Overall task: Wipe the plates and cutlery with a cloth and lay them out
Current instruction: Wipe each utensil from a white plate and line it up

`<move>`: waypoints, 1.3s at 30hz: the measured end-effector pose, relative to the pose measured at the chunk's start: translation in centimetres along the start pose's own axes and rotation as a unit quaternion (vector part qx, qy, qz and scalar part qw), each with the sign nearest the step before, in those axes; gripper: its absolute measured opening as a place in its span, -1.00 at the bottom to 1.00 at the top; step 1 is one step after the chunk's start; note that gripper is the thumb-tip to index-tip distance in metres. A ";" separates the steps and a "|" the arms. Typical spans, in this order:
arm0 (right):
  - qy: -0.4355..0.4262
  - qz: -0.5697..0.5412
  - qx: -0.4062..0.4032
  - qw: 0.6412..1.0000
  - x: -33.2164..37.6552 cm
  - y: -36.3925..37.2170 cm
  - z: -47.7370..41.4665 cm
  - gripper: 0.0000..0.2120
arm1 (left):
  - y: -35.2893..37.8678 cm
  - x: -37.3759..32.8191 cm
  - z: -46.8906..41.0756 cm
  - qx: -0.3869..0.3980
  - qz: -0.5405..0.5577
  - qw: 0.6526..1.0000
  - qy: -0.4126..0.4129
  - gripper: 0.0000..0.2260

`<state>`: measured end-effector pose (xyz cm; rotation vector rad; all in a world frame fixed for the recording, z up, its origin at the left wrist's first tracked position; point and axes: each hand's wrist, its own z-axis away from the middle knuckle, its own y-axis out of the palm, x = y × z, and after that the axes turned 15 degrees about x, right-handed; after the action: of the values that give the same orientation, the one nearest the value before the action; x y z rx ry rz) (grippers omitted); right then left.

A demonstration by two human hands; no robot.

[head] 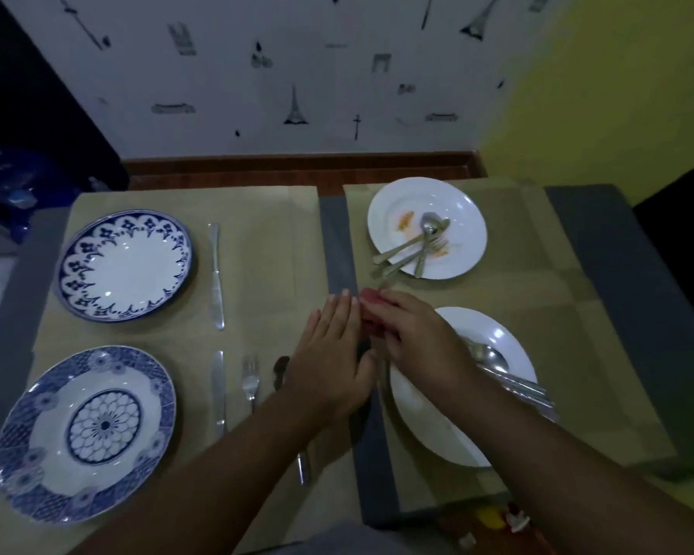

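Note:
My right hand (413, 334) grips a red cloth (371, 310) at the middle of the table. My left hand (333, 354) lies with straight fingers against the cloth. A thin pale piece of cutlery (383, 285) sticks out past the cloth; who holds it is hidden. On the left mat sit two blue-patterned plates, far (125, 266) and near (85, 434), with a far knife (216, 274), a near knife (218, 390), a fork (250, 382) and a spoon (281, 366). The stained far white plate (457, 210) and the near white plate (429, 426) each carry cutlery.
Two tan placemats, left (265, 242) and right (537, 282), cover a grey table (601, 254) that stands against a patterned wall. Small red and yellow items (489, 518) lie below the table's near edge. Blue objects (13, 182) stand at the far left.

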<state>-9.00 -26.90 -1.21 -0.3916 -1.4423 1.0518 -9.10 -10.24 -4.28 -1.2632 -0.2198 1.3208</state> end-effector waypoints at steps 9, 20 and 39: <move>0.127 0.010 -0.071 0.989 -7.0 -3.1 12.5 -0.50 | 3.2 -7.0 -3.0 0.108 -0.080 0.990 0.034 -0.38; 0.165 -0.043 -0.097 0.981 -9.7 -3.1 16.3 -0.49 | 2.2 -8.6 -11.0 0.009 -0.164 0.986 0.030 -0.52; 0.152 -0.070 -0.080 0.983 -8.8 -2.6 13.2 -0.50 | -2.6 -6.1 -6.1 0.198 0.165 0.960 -0.107 -0.60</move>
<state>-18.53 -39.83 -2.45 -0.5337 -1.2618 0.7299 -5.02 -17.82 -1.54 -0.8385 0.1097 1.6933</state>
